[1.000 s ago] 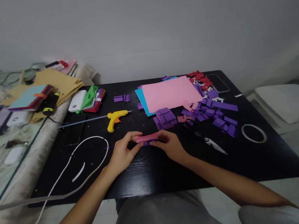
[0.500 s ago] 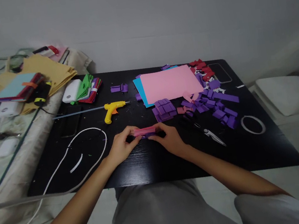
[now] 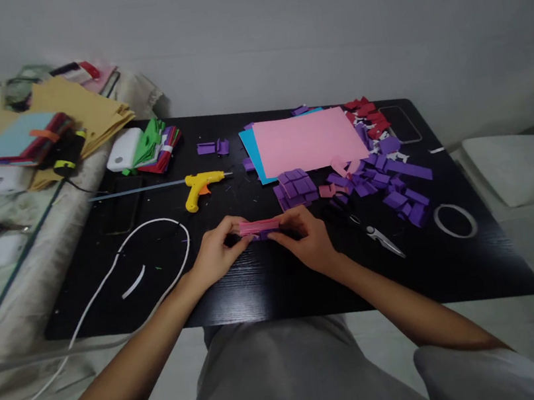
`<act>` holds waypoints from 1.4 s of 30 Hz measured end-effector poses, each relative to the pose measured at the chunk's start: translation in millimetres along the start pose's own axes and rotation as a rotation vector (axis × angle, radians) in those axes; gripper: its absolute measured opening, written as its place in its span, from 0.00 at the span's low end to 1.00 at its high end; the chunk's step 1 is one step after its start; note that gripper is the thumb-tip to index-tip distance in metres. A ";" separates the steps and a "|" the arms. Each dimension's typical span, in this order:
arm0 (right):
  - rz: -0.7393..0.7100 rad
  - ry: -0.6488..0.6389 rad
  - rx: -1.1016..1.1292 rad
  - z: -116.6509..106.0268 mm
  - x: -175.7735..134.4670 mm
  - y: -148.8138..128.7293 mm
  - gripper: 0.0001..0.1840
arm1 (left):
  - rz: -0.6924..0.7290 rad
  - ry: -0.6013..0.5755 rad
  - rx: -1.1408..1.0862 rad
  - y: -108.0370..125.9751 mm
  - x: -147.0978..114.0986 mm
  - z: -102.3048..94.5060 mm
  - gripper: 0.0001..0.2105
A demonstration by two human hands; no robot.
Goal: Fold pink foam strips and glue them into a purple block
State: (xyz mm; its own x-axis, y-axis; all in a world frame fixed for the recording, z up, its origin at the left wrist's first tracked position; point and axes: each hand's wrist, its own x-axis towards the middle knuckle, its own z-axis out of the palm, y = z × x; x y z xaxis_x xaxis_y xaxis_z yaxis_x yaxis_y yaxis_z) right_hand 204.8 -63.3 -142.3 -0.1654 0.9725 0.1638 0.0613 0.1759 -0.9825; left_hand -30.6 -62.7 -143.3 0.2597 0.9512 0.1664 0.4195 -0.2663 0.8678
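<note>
Between my two hands, over the front middle of the black table (image 3: 261,294), is a small stack of pink and purple paper strips (image 3: 259,226). My left hand (image 3: 217,251) pinches its left end, thumb on the near side. The right end is pinched by my right hand (image 3: 309,237) in the same way. Just beyond my right hand lies a block of folded purple paper pieces (image 3: 295,186). Scissors (image 3: 375,234) with dark handles lie to the right of that hand, blades slightly apart.
A yellow glue gun (image 3: 200,188) lies beyond my left hand. Pink sheets (image 3: 308,140) rest over blue ones (image 3: 253,155) at the back. Loose purple pieces (image 3: 384,176) and a white ring (image 3: 455,220) are on the right. A white cable (image 3: 108,280) loops at left.
The camera view has shifted slightly. Both hands still pinch the paper strips in nearly the same place, and the right fingers have moved a little at their end.
</note>
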 end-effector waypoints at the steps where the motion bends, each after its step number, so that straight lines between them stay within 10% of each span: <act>1: -0.004 0.013 -0.027 0.2 0.5 0.7 0.17 | 0.002 -0.001 -0.007 0.3 0.0 -0.1 0.12; 42: -0.235 -0.116 -0.236 -5.5 11.6 -6.6 0.05 | 0.060 -0.029 0.010 4.6 -2.5 -6.3 0.23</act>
State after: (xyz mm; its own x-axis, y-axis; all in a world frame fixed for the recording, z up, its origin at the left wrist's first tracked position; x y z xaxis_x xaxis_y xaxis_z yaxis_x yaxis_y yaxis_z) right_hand 207.9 -52.3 -133.5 -0.3118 0.8799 0.3585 0.2319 0.4363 -0.8694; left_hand -34.8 -65.3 -136.7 0.3101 0.9285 0.2041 0.4108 -0.3245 0.8520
